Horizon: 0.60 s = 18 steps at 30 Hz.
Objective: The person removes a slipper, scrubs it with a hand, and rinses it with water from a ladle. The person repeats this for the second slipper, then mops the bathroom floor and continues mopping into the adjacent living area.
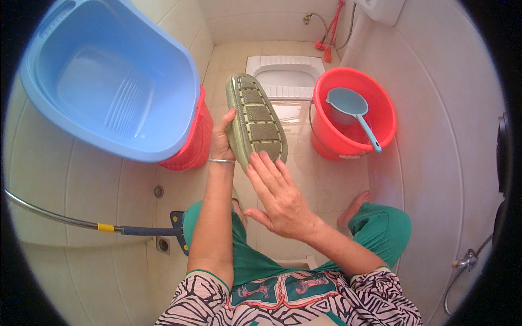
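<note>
A green slipper (261, 118) is held up in front of me, its ridged sole with dark tread pads facing me. My left hand (223, 136) grips it along its left side, the thumb against the edge and the other fingers hidden behind. A silver bangle (221, 161) circles that wrist. My right hand (281, 199) lies with outstretched fingers at the sole's near end, the fingertips touching or just over the last tread pad. It grips nothing. Below, my bare right foot (354, 210) rests on the tiled floor (301, 179).
On the left, a large blue basin (106, 77) rests over a red bucket (195, 142). A mop or squeegee handle (147, 231) lies below it. A red bucket (346, 142) with a blue dipper (348, 102) stands right, near the squat toilet (285, 75). Floor drains (158, 191) lie left.
</note>
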Each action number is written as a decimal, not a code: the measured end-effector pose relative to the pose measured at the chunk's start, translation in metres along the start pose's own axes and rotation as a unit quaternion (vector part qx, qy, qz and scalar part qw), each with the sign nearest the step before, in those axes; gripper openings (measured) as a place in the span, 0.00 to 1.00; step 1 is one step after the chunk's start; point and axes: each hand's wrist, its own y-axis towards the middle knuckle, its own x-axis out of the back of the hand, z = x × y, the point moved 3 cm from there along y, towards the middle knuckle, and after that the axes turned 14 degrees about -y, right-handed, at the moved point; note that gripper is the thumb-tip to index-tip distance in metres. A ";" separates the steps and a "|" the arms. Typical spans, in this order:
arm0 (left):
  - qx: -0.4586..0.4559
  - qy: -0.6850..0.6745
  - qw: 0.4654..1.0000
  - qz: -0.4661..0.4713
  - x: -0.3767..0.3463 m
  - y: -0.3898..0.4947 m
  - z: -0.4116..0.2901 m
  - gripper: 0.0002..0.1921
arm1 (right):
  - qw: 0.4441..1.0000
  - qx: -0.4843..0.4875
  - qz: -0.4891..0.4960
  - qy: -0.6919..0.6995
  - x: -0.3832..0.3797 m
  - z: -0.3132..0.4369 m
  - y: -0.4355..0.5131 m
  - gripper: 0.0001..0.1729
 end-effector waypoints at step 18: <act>0.054 -0.009 0.997 0.057 -0.019 -0.010 0.017 0.22 | 0.988 -0.151 -0.027 0.019 -0.024 -0.083 0.038 0.42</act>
